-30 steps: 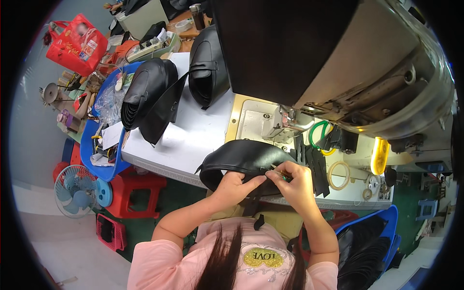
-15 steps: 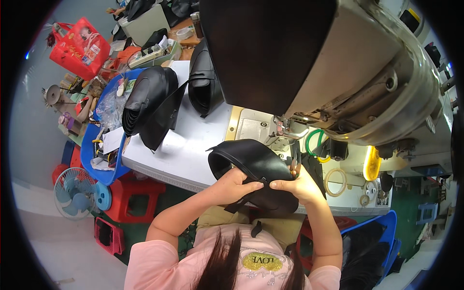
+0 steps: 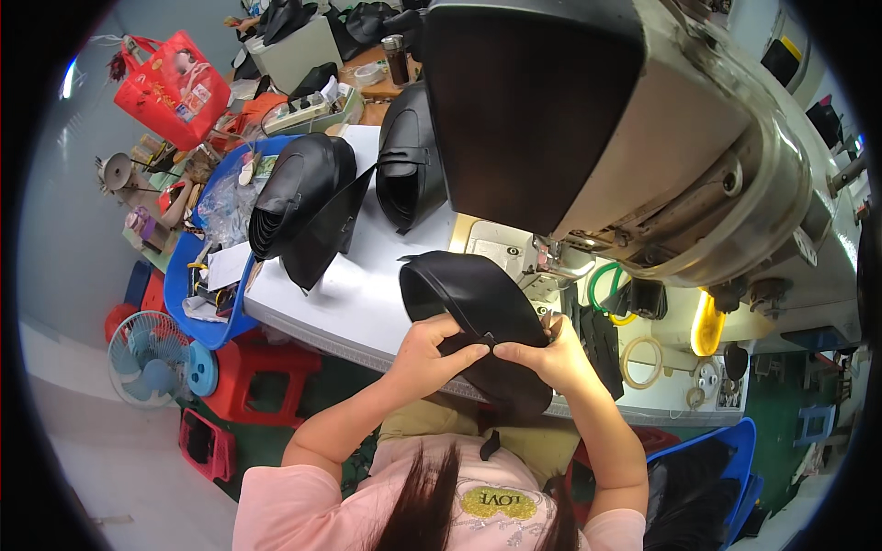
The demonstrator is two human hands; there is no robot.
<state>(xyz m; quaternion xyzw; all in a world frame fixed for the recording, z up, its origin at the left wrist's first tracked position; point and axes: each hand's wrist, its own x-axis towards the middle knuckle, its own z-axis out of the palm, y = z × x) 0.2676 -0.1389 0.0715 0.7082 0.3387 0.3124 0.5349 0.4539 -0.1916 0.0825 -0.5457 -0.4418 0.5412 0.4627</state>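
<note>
A curved black leather shoe upper (image 3: 478, 289) is held up over the table's front edge, its opening toward the left. My left hand (image 3: 430, 349) grips its near edge, fingers inside the opening and thumb on top. Opposite, my right hand (image 3: 549, 356) pinches the same edge, the two thumbs almost meeting at a small notch. A small metal tool, perhaps thread snips (image 3: 549, 321), shows at my right fingers; most of it is hidden. Just beyond the upper is the sewing machine (image 3: 542, 119), its needle area (image 3: 548, 254) above the lit bed.
Nested stacks of black shoe uppers (image 3: 308, 197) (image 3: 404, 165) stand on the white table (image 3: 354, 285). Left of it is a blue tray (image 3: 184, 321) of odds and ends. A tape roll (image 3: 641, 361) and more black pieces (image 3: 602, 349) lie right. A blue bin (image 3: 746, 441) stands lower right.
Both hands have shifted slightly left with the shoe upper, and the thumbs have come closer together at its edge. The whole view has shifted a little, so the table and machine appear farther right.
</note>
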